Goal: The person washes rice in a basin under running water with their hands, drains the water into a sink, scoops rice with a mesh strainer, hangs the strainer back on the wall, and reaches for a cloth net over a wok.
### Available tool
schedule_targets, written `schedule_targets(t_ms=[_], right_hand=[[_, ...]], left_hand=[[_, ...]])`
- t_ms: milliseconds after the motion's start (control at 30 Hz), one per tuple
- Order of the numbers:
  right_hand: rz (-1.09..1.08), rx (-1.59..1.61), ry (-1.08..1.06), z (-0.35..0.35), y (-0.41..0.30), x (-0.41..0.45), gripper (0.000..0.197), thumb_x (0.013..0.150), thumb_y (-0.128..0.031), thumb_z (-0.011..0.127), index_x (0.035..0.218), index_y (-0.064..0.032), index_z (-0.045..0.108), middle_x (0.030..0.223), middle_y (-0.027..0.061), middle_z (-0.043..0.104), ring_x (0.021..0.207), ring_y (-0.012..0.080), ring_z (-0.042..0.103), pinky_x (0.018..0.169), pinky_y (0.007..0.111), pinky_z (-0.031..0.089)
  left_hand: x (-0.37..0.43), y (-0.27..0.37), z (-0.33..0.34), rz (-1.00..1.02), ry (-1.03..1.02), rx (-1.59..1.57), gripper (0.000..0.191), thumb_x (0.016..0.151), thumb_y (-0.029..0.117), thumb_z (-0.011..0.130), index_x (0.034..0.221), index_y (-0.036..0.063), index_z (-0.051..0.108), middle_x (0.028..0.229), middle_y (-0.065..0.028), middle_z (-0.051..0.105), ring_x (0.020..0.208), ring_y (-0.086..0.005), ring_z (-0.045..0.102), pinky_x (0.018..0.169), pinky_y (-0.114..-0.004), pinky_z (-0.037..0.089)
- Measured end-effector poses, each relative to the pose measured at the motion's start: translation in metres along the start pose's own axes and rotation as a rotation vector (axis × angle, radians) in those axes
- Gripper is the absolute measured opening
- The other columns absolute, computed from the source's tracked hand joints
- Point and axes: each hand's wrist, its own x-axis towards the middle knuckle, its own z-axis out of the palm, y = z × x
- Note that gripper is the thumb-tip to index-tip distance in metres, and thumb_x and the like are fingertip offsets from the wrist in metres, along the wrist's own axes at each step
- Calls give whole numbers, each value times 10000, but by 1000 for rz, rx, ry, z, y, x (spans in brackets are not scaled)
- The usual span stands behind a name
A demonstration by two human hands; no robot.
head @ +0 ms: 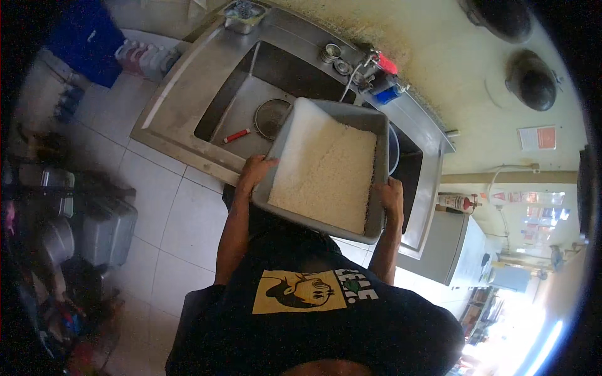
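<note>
Both hands hold a grey plastic tub [382,155] of pale grains that look like uncooked rice [324,174]. The grains lie on a slope, and a whitish patch shows at the upper left of the tub. My left hand [256,173] grips the left rim, and my right hand [391,197] grips the right rim. Beyond the tub is a stainless steel double sink [235,101]. In its left basin lie a round mesh strainer [268,120], partly hidden by the tub, and a red-handled tool [236,136]. A clear round rim [394,150] shows behind the tub in the right basin.
Small metal containers [331,52] and a faucet [360,70] with a red item stand along the sink's back edge. A metal pan [242,16] sits at the far left corner. Woks [534,80] hang on the wall. Shelving with grey bins [108,225] stands at left.
</note>
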Motion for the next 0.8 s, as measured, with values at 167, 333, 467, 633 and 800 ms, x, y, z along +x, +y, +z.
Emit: schedule_targets(t_ms=[167,333,467,633,800], right_hand=[[-24,-45,-14,-1,13,11,252,678,-150,608,816,59,642,647,91,598,592,162,553,573,341,453],[-57,-85,-53,-9,-19,5,286,697,-177,618,866,51,655,694,186,632,618,252,585,628,380,468],[-111,-150,18,-6,-36,0,307,693,-193,626,879,49,652,703,211,628,624,273,585,653,395,469],[-6,-132,-62,-7,-1,18,284,699,-173,629,870,52,657,681,153,639,614,224,602,614,371,482],[6,-115,-91,-6,-2,21,268,696,-159,624,853,56,658,682,132,645,608,184,592,590,355,474]], left_hand=[[5,-4,4,21,-13,45,491,788,439,658,917,-34,685,885,-207,677,822,-310,645,755,-404,467],[16,-22,10,52,-3,141,472,801,424,642,901,-35,687,839,-216,670,811,-320,643,760,-411,468],[22,-49,9,216,-16,135,471,801,428,644,895,-32,688,839,-217,669,805,-322,642,760,-418,469],[-3,7,-2,-47,-94,14,594,779,537,639,912,-41,670,918,-261,645,850,-377,617,783,-446,462],[-10,5,-4,81,-32,90,620,761,535,647,886,-73,655,928,-265,647,861,-370,619,797,-450,459]])
